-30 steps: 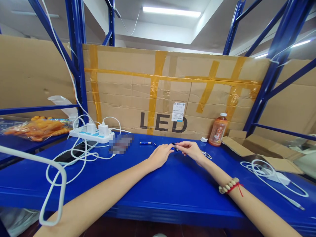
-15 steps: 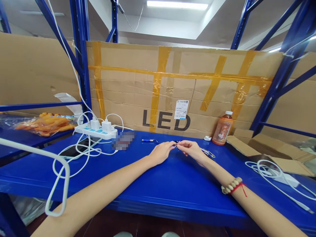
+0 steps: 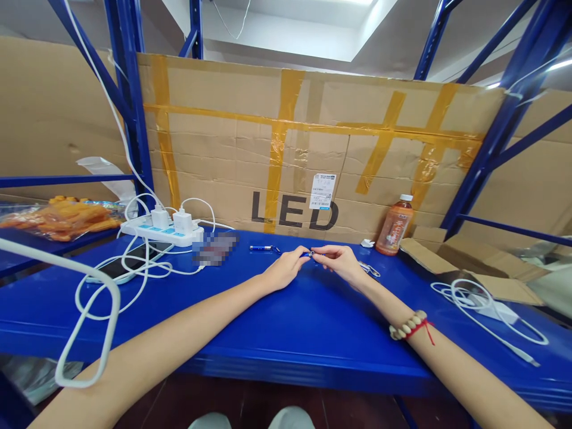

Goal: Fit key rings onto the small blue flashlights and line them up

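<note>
My left hand (image 3: pixel 286 268) and my right hand (image 3: pixel 339 262) meet fingertip to fingertip above the middle of the blue tabletop. Both are closed in a pinch on a small blue and silver piece (image 3: pixel 311 254), mostly covered by the fingers; its exact kind is too small to tell. To the left of my left hand lies a slim blue and silver flashlight (image 3: pixel 260 248) with a dark cord or clip at its right end. Shiny metal loops (image 3: pixel 370 270) lie just behind my right wrist, partly hidden by it.
A white power strip (image 3: pixel 181 237) with chargers, cables and a phone (image 3: pixel 134 262) occupy the left. On the right stand a drink bottle (image 3: pixel 395 225), an open cardboard box (image 3: pixel 504 286) and a coiled white cable (image 3: pixel 460 298). A large cardboard panel (image 3: pixel 214 161) closes the back.
The view has shifted slightly, so the scene sits a little further left and higher. My hands stay together at the small piece, with more of its blue part showing.
</note>
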A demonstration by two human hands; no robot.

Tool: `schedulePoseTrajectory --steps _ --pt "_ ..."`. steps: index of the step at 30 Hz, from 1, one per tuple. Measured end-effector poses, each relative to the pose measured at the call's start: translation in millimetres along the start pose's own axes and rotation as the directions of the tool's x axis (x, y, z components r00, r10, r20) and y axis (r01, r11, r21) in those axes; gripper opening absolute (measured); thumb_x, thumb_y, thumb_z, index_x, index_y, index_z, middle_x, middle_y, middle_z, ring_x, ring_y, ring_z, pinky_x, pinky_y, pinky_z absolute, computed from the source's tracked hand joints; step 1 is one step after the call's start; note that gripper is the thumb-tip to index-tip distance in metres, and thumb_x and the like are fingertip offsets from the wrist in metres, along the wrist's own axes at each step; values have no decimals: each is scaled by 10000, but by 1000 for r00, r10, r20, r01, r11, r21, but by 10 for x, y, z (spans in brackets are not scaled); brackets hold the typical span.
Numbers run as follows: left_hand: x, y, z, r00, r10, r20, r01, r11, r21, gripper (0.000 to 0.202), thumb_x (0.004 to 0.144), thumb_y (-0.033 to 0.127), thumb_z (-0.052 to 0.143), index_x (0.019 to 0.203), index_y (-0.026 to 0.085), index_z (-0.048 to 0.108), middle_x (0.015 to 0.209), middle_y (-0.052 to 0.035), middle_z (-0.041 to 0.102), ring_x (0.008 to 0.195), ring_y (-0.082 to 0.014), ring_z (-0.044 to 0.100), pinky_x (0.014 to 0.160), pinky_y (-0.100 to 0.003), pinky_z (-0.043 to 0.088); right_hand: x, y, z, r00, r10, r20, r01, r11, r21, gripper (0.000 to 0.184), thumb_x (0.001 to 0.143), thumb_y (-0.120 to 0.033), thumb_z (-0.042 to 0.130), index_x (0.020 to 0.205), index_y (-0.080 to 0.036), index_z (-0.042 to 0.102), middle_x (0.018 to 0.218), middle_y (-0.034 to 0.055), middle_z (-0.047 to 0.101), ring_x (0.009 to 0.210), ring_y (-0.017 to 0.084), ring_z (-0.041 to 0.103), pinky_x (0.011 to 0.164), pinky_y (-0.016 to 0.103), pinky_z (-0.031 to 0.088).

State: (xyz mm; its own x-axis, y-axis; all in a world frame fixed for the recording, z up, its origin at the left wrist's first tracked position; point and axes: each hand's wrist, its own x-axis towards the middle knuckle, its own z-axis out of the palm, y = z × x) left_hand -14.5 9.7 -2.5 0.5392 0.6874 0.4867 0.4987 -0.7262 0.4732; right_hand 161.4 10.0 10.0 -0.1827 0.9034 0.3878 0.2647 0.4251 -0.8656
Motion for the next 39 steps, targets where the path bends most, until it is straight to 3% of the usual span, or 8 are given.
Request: schedulePoseTrajectory --steps 3,7,12,17,24,30,35,39 --pt "-12 20 -3 997 67 31 -68 998 15 221 903 291 287 859 179 471 714 2 555 659 -127 533 629 -230 396 13 20 -22 1000 -10 13 10 1000 12 377 523 -426 729 768 -140 705 661 49 645 464 75 466 382 200 345" --pt "-31 42 -13 995 89 51 -90 996 24 225 904 289 290 883 180 485 818 -27 603 737 -150 568 662 -242 409 20 31 -62 996 -50 80 49 999 16 293 509 -405 742 639 -149 686 753 49 636 463 63 474 377 198 352" --pt "-43 37 9 993 101 63 -106 991 83 228 901 274 304 924 181 511 955 -52 616 875 -176 579 752 -269 422 12 50 -72 988 -103 112 105 995 -6 284 498 -414 746 549 -152 649 711 31 602 461 61 463 403 216 384" --pt "-53 39 30 995 96 33 -100 981 167 222 897 260 316 959 187 516 974 -48 614 891 -171 577 776 -271 433 -16 43 -32 987 -114 113 117 993 -27 299 527 -434 726 556 -152 632 682 32 602 486 73 466 417 216 389" --pt "-54 64 20 992 119 -46 -103 959 263 232 887 236 351 1007 182 541 1005 -57 617 936 -174 560 843 -292 431 -79 -87 9 989 123 82 -114 988 -102 370 541 -495 698 618 -139 634 481 -20 495 438 58 403 391 191 308" --pt "-50 62 17 989 139 -53 -120 956 266 259 886 234 359 1098 202 503 1068 -50 606 988 -172 544 872 -309 426 -85 -99 11 950 295 104 -296 955 -7 382 507 -493 722 642 -149 625 508 -42 468 452 40 380 399 170 275" --pt "-35 33 32 991 122 -58 -104 962 251 250 886 229 357 1090 202 500 1073 -44 604 988 -172 548 854 -294 433 -70 -63 34 942 320 98 -326 944 51 372 515 -476 728 676 -153 636 563 -34 472 490 41 399 412 158 297" --pt "-11 14 39 992 74 -98 -53 978 204 261 893 237 330 1093 215 497 1079 -38 596 1014 -169 535 872 -298 422 -51 -58 41 968 235 82 -239 970 42 377 560 -512 682 639 -148 625 569 -20 506 481 47 411 409 171 304"
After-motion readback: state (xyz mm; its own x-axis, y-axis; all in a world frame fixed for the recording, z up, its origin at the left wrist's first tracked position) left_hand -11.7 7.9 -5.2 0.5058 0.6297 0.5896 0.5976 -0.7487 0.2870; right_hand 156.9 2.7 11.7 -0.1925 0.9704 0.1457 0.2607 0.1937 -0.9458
